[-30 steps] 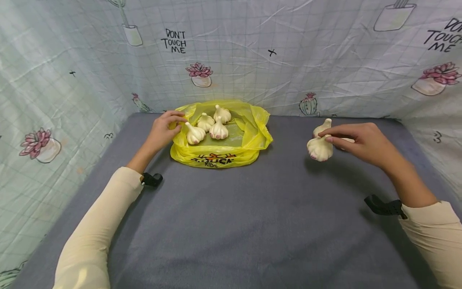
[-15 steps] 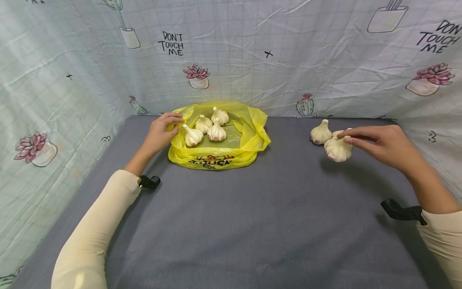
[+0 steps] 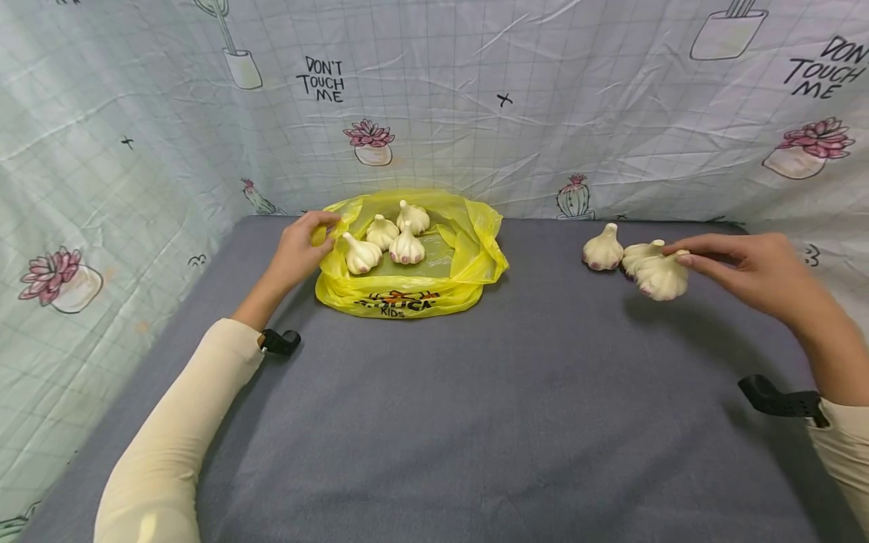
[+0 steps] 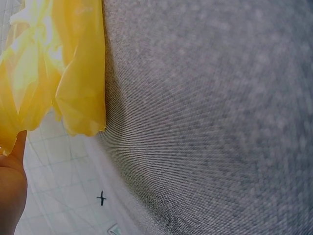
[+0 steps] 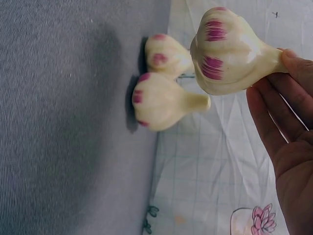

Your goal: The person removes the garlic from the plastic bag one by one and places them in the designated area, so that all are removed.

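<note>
Shifted to the right over the past 1 second, the held garlic bulb (image 3: 661, 280) has travelled with the right hand (image 3: 763, 275), while the left hand (image 3: 296, 249) and the yellow bag (image 3: 397, 302) stay in place. Right thumb and fingertips are clamped on that bulb's stem; it hangs tilted and clear of the grey cloth (image 3: 475, 422), its purple-streaked base downward and no writing visible on it. Close behind, partly overlapped by it in the head view, a 2nd bulb (image 3: 634, 259) rests on the cloth, and just left of that sits a 3rd bulb (image 3: 602, 249); both have their stems upward. Well apart, at the bag's left rim, the left thumb and fingers come together on the plastic, pinching it. Inside the open bag, just beside those fingers, lie 4 more bulbs (image 3: 407, 245). Black print on the bag's front reads "KIDS" (image 3: 392, 311); of the larger word above, "UCK" can be made out, the rest lost in creases. Beyond, the white hanging fabric (image 3: 434, 75) carries "DON'T TOUCH ME" (image 3: 322, 78) in black capitals, with a 2nd copy (image 3: 824, 69) cut off at the right edge, among drawings of potted plants (image 3: 370, 142)
</note>
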Tool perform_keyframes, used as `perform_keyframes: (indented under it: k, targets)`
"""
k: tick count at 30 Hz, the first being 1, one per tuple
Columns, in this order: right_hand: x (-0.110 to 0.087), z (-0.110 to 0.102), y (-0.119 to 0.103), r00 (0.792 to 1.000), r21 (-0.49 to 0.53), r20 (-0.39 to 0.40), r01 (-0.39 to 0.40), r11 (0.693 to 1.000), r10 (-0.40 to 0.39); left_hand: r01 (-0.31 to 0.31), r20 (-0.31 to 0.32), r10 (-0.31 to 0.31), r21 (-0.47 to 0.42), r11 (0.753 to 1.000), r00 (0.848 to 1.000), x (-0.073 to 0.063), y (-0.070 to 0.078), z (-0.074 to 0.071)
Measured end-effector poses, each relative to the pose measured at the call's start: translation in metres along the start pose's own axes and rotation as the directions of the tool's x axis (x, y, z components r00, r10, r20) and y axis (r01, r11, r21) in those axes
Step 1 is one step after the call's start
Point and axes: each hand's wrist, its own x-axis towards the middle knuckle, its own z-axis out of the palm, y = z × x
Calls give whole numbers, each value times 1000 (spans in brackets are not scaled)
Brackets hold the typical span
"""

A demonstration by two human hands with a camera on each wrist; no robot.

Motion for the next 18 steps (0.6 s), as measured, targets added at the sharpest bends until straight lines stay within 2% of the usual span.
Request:
perform_keyframes:
  k: [9, 18]
  targets:
    - [-6, -11, 9, 997, 17, -9, -74, 997, 74, -5, 2, 5, 15, 1000, 1000, 1, 0, 0]
    - [-11, -18, 20, 992, -25, -4, -130, 991, 130, -25, -2, 25, 14, 1000, 1000, 1, -1, 0]
